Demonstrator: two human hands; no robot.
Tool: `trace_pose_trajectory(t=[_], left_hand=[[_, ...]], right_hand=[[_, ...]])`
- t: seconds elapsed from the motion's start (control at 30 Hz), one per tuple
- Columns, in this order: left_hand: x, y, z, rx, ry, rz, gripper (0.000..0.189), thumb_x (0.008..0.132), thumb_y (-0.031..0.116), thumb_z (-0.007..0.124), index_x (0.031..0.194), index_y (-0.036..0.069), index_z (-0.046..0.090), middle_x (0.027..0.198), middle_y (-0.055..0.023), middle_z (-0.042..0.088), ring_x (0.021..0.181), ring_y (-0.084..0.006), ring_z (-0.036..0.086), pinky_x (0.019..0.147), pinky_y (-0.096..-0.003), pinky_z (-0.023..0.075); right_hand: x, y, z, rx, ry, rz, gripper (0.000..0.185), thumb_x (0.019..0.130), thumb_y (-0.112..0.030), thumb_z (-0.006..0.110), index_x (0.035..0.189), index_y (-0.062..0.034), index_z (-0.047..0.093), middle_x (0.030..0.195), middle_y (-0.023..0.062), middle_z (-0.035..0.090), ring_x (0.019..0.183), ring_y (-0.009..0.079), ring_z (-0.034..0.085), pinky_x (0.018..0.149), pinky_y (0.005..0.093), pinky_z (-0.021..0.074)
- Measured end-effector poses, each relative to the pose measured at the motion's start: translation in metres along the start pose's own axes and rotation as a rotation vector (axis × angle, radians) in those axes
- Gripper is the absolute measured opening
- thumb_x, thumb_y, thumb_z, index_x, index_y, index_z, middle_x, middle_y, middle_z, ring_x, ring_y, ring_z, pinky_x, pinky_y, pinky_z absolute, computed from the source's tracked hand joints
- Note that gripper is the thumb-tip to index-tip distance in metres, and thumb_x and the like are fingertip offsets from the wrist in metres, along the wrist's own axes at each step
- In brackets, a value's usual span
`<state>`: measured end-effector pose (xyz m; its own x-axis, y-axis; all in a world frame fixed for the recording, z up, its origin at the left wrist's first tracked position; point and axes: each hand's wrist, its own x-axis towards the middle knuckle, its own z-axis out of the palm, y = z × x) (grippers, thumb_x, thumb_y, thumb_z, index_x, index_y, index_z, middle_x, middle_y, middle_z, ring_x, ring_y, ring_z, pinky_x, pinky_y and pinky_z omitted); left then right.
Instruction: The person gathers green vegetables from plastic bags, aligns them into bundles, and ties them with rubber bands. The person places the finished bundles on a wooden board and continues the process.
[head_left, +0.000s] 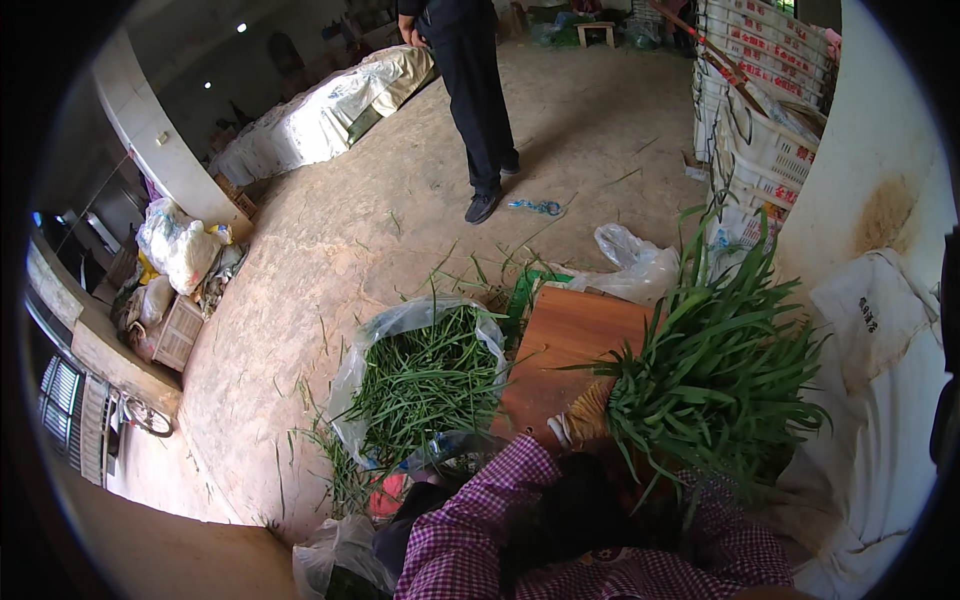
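A large bunch of long, flat green leaves (712, 375), like Chinese chives, fans out over the right side of a brown wooden board (570, 322). My left hand (577, 421) is at the near edge of the board, against the gathered end of the bunch. Tan ribbed bands and a white band wrap this hand; its fingertips are hidden, so its grip is unclear. My right hand is out of sight behind the leaves, with only the checked sleeve (720, 510) showing. Left of the board stands a clear plastic bag (346, 390) full of loose green leaves (427, 375).
A person in dark trousers (476, 97) stands ahead. Stacked white plastic crates (765, 165) rise at the right by a wall. A crumpled clear bag (630, 255) lies behind the board. White cloth (862, 390) hangs at the right. Stuffed bags (176, 244) are piled at the left.
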<state>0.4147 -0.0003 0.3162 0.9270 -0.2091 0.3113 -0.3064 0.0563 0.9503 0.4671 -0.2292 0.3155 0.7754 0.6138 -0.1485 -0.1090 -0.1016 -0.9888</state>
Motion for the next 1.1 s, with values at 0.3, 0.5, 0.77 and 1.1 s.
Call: trace_pose_trajectory(t=[0.3,0.5,0.77,1.1], left_hand=[[-0.023,-0.036,0.008,-0.273,-0.051,-0.214,0.079,0.090,0.018,0.068,0.154,0.005,0.024,0.147,-0.0167,0.048,0.131,-0.0305,0.050,0.111,-0.0379,0.0398],[0.051,0.039,-0.034,0.068,-0.188,-0.325,0.120,0.065,0.022,0.092,0.156,0.006,0.016,0.145,-0.0184,0.050,0.136,-0.0299,0.044,0.111,-0.0377,0.0388],[0.006,-0.025,-0.057,-0.315,0.204,-0.793,0.064,0.093,0.033,0.067,0.145,0.005,0.044,0.141,-0.0123,0.053,0.131,-0.0239,0.048,0.108,-0.0369,0.0407],[-0.034,-0.065,-0.070,0.132,0.050,-0.505,0.024,0.092,0.004,0.063,0.115,0.006,0.068,0.113,-0.0063,0.068,0.102,-0.0190,0.064,0.091,-0.0312,0.0507]], right_hand=[[-0.002,0.006,0.007,-0.016,-0.022,0.030,0.076,0.077,-0.027,0.086,0.139,-0.0063,0.048,0.135,0.0075,0.055,0.122,0.0240,0.053,0.102,0.0379,0.0464],[0.012,0.016,0.013,0.173,-0.076,-0.109,0.078,0.075,-0.027,0.087,0.139,-0.0064,0.049,0.135,0.0068,0.056,0.122,0.0234,0.053,0.103,0.0371,0.0456],[0.008,0.070,0.052,0.505,0.098,0.510,0.052,0.091,-0.027,0.073,0.134,-0.0053,0.055,0.122,0.0092,0.062,0.104,0.0195,0.059,0.090,0.0378,0.0506],[-0.016,0.040,0.050,0.072,0.360,0.182,0.021,0.095,-0.009,0.065,0.115,-0.0034,0.067,0.093,0.0038,0.067,0.080,0.0105,0.062,0.074,0.0239,0.0523]])
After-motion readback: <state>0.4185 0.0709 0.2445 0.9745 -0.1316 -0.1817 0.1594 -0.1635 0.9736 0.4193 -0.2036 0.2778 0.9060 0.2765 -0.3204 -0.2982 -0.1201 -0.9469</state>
